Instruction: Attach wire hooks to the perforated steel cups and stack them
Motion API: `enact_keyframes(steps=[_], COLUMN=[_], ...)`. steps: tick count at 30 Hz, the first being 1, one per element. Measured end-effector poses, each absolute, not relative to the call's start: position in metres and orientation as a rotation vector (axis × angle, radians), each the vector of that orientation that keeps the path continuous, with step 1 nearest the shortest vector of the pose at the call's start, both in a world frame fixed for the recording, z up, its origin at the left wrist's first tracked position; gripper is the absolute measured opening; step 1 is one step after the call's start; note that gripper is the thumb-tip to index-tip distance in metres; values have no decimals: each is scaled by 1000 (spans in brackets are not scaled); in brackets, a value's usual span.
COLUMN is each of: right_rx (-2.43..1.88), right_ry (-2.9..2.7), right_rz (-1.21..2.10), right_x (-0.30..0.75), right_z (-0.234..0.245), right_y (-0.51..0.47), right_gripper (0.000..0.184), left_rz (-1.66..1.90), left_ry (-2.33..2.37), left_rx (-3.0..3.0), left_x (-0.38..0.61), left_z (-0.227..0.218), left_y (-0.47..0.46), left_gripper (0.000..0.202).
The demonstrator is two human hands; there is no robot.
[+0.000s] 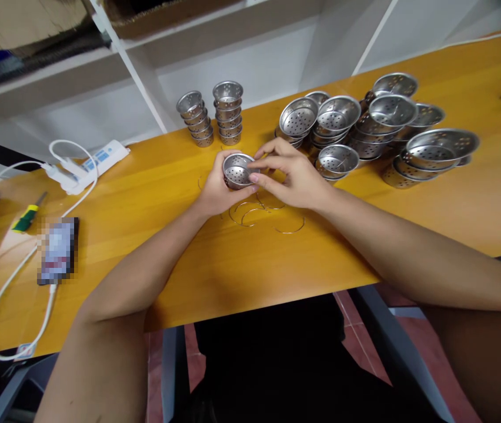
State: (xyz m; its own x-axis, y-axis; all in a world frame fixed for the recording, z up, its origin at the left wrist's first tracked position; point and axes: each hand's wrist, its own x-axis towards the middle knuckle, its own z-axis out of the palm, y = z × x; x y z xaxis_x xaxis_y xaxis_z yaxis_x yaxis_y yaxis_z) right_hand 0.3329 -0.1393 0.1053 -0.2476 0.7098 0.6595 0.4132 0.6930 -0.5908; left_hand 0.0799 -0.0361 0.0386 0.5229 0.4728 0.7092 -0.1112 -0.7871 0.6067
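My left hand (pixel 217 187) is wrapped around a small perforated metal cup (pixel 236 170), its open mouth tilted up towards me. From the right, my right hand (pixel 288 173) pinches at the cup's right rim, thumb and fingertips close together there. Whether a thin wire sits between those fingertips cannot be made out. Several thin curved wires (pixel 288 232) lie loose on the table just below the hands. Behind the cup stand two stacks of similar small cups, a left stack (pixel 195 123) and a right stack (pixel 228 117).
Wider perforated cups (pixel 338 114) stand in clustered stacks on the right of the wooden table (pixel 241 288). At left are a power strip (pixel 100 164), a phone (pixel 59 249) on a white cable and a green-yellow screwdriver (pixel 27 217). White shelving (pixel 241 64) rises behind.
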Motion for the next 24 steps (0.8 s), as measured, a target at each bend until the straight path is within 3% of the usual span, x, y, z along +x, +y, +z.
enact_keyframes(steps=[5, 11, 14, 18, 21, 24], right_rx=[-858, -791, -842, -1003, -1166, -1595], right_ry=[-1979, -2024, -2016, -2055, -2120, -2095], right_rz=[449, 386, 372, 372, 215, 96], right_x=[329, 324, 324, 345, 386, 434], right_z=[101, 91, 98, 133, 175, 212], right_y=[-143, -144, -145, -152, -167, -185], right_gripper=[59, 62, 77, 107, 103, 105], left_rz=[1235, 1225, 1246, 1145, 1090, 1142], left_ry=[254, 95, 153, 333, 409, 458], left_rx=[2130, 2132, 2240, 2297, 2244, 2210], left_x=[82, 84, 80, 75, 71, 65], left_z=[35, 40, 43, 44, 39, 32], left_y=[-32, -32, -35, -42, -39, -29], left_gripper=[107, 101, 105, 113, 112, 96])
